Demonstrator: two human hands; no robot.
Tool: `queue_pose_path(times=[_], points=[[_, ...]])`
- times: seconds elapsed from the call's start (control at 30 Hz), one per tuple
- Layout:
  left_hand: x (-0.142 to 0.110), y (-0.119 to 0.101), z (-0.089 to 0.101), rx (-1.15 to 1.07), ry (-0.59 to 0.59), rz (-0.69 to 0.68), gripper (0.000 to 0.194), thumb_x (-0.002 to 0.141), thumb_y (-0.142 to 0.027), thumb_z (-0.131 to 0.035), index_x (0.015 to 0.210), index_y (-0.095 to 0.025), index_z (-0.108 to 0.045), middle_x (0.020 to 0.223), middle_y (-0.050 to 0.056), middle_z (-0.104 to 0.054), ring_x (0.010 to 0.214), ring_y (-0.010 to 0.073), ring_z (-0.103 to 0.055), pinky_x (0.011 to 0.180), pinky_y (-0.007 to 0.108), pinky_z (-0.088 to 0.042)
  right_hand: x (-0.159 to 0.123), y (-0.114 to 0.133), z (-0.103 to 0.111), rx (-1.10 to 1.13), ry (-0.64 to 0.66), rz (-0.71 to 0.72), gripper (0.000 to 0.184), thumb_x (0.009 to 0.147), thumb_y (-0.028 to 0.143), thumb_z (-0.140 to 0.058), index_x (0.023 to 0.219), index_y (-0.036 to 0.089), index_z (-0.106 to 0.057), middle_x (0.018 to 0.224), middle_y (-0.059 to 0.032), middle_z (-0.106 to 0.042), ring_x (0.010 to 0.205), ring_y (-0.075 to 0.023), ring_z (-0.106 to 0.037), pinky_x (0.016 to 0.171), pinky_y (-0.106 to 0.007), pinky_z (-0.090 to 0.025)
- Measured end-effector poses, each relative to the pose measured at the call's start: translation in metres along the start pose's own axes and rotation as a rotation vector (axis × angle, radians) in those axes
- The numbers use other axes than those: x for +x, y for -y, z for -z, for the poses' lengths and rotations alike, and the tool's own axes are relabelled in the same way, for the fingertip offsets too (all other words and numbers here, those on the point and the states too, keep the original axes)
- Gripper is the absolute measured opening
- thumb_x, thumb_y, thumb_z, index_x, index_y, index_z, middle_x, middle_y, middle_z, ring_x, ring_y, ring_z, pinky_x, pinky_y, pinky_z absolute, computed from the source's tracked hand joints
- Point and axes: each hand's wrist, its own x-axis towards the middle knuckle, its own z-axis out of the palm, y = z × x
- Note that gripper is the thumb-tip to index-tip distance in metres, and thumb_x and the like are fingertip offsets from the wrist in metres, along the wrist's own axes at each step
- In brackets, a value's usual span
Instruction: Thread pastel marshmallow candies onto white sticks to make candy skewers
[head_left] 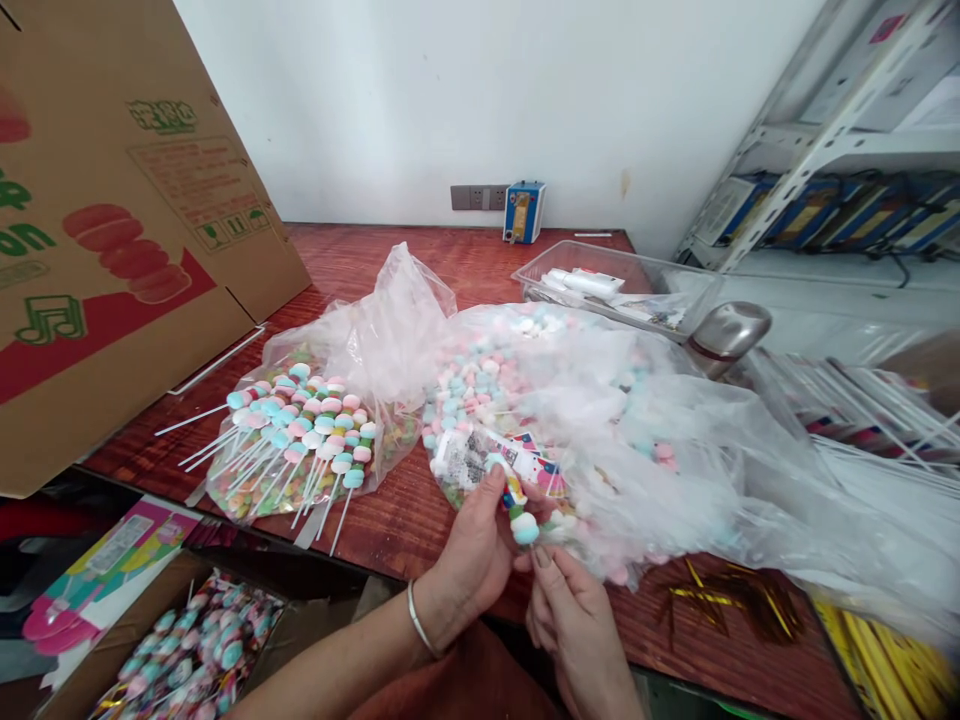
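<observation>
Held over the table's front edge is a candy skewer of pale marshmallow-like pieces and coloured pieces. My left hand, with a bangle at the wrist, grips its upper part between thumb and fingers. Below it, my right hand pinches the lower end, where the stick is mostly hidden by the fingers. A printed clear wrapper lies just behind my left hand. To the left, several finished-looking skewers rest on a bag of coloured gummy pieces. Beyond my hands spreads a plastic bag of pastel marshmallows.
A large carton stands at the left. Below it, an open box holds wrapped skewers. A clear tray, a metal flask and white sticks are to the right. Gold twist ties lie near the front edge.
</observation>
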Motion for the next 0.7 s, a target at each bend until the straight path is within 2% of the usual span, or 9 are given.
queue_pose_path(times=[0.07,0.13,0.2,0.27,0.33,0.43,0.53,0.63,0.7], points=[[-0.001,0.007,0.003,0.047,0.022,0.009,0.038,0.083,-0.051,-0.067,0.082,-0.013,-0.064,0.074,0.006,-0.068,0.072,0.0187,-0.068,0.056,0.023,-0.050,0.002,0.005,-0.002,-0.115,-0.040,0.087,0.046,0.088,0.062,-0.055,0.080,0.018,-0.063,0.048,0.0096,-0.034,0.040,-0.0082,-0.029,0.038,-0.020,-0.028],[-0.001,0.009,0.005,0.049,0.049,0.014,0.037,0.085,-0.050,-0.065,0.088,-0.013,-0.066,0.079,0.008,-0.070,0.076,0.0190,-0.069,0.068,0.027,-0.054,0.004,0.011,-0.002,-0.283,-0.102,0.209,0.042,0.090,0.057,-0.054,0.078,0.018,-0.065,0.054,0.0043,-0.048,0.049,-0.0114,-0.042,0.046,-0.021,-0.037],[0.003,0.001,0.006,0.014,0.069,0.005,0.035,0.085,-0.047,-0.066,0.098,-0.015,-0.065,0.090,0.009,-0.071,0.081,0.0195,-0.069,0.074,0.030,-0.055,0.003,0.017,0.001,-0.412,-0.131,0.300,0.040,0.092,0.052,-0.052,0.077,0.018,-0.067,0.065,0.0000,-0.060,0.062,-0.0149,-0.054,0.057,-0.023,-0.043],[0.009,-0.014,0.004,-0.044,0.058,-0.018,0.033,0.085,-0.042,-0.068,0.106,-0.017,-0.064,0.097,0.008,-0.071,0.085,0.0193,-0.069,0.076,0.031,-0.056,0.000,0.021,0.005,-0.502,-0.125,0.345,0.037,0.094,0.048,-0.050,0.080,0.018,-0.068,0.071,-0.0014,-0.065,0.070,-0.0171,-0.059,0.062,-0.023,-0.046],[0.015,-0.032,0.001,-0.099,0.028,-0.036,0.031,0.084,-0.033,-0.071,0.108,-0.016,-0.063,0.089,0.005,-0.069,0.079,0.0163,-0.068,0.076,0.030,-0.057,-0.003,0.022,0.008,-0.581,-0.121,0.370,0.033,0.095,0.045,-0.050,0.089,0.018,-0.069,0.072,-0.0010,-0.067,0.070,-0.0175,-0.063,0.062,-0.022,-0.047],[0.023,-0.047,-0.004,-0.126,0.000,-0.065,0.025,0.083,-0.023,-0.071,0.106,-0.015,-0.063,0.069,-0.003,-0.058,0.060,0.0086,-0.059,0.064,0.023,-0.055,-0.008,0.021,0.011,-0.714,-0.138,0.472,0.030,0.098,0.038,-0.046,0.101,0.018,-0.069,0.083,-0.0027,-0.073,0.075,-0.0176,-0.069,0.066,-0.021,-0.050],[0.024,-0.041,-0.008,-0.139,-0.001,-0.074,0.020,0.084,-0.023,-0.071,0.100,-0.015,-0.063,0.062,-0.006,-0.049,0.051,0.0052,-0.049,0.054,0.018,-0.049,-0.008,0.019,0.009,-0.882,-0.201,0.663,0.030,0.100,0.030,-0.041,0.096,0.018,-0.068,0.084,-0.0039,-0.075,0.072,-0.0166,-0.072,0.062,-0.021,-0.050],[0.020,-0.024,-0.010,-0.168,0.000,-0.037,0.022,0.083,-0.028,-0.072,0.096,-0.014,-0.061,0.064,-0.006,-0.049,0.050,0.0043,-0.046,0.054,0.019,-0.049,-0.005,0.021,0.001,-1.036,-0.297,0.811,0.033,0.102,0.027,-0.036,0.090,0.017,-0.065,0.073,-0.0032,-0.073,0.056,-0.0161,-0.069,0.051,-0.023,-0.045],[0.017,-0.016,-0.009,-0.179,-0.004,-0.001,0.024,0.085,-0.032,-0.071,0.096,-0.014,-0.061,0.065,-0.005,-0.050,0.050,0.0048,-0.047,0.055,0.020,-0.050,-0.002,0.023,-0.003,-1.098,-0.333,0.882,0.034,0.103,0.026,-0.034,0.088,0.017,-0.064,0.069,-0.0034,-0.071,0.053,-0.0166,-0.067,0.049,-0.024,-0.043]])
